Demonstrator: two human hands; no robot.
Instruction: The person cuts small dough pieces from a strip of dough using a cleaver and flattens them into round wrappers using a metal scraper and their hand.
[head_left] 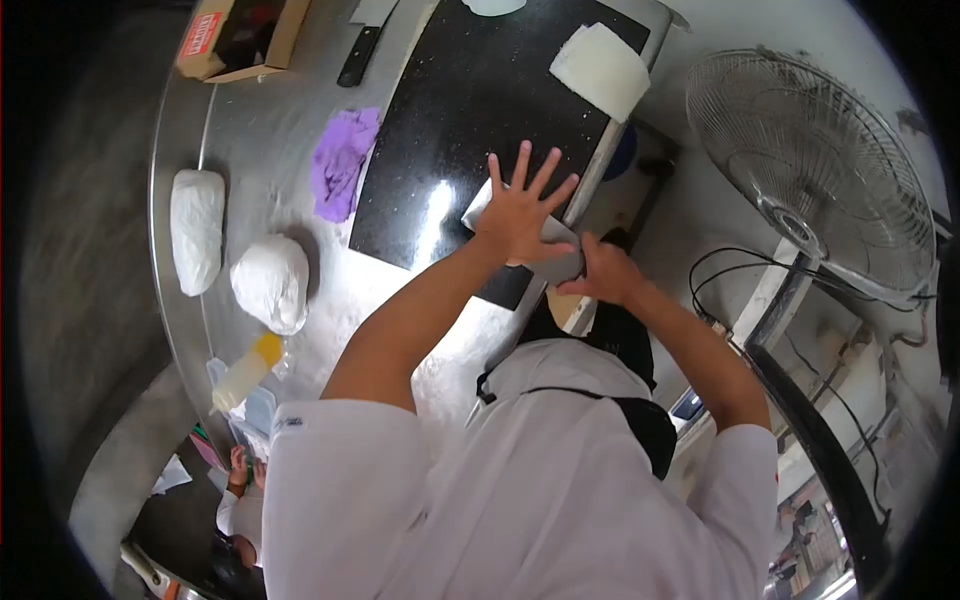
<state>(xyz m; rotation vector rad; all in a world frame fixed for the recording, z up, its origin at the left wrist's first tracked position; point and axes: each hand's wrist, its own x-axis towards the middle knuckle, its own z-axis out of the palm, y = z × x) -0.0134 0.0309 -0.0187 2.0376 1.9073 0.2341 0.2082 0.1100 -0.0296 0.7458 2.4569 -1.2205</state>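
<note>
My left hand (520, 222) lies palm down with its fingers spread wide, over a broad flat metal blade (562, 264), which looks like a cleaver's. Parts of the blade show on both sides of the palm, above the black board (430, 130). At the board's near right edge, my right hand (612, 272) is closed around the cleaver's handle, which is mostly hidden by the fingers. A folded white cloth or stack of white sheets (602, 72) rests at the board's far right corner. Left of the board is a crumpled purple cloth (343, 165).
On the steel table are a black-handled knife (360, 55), a cardboard box (275, 35), two white wrapped bundles (197, 230) and a yellow-capped squeeze bottle (246, 374). A wire-caged fan (810, 160) stands at right with loose cables. Another person (240, 510) is at lower left.
</note>
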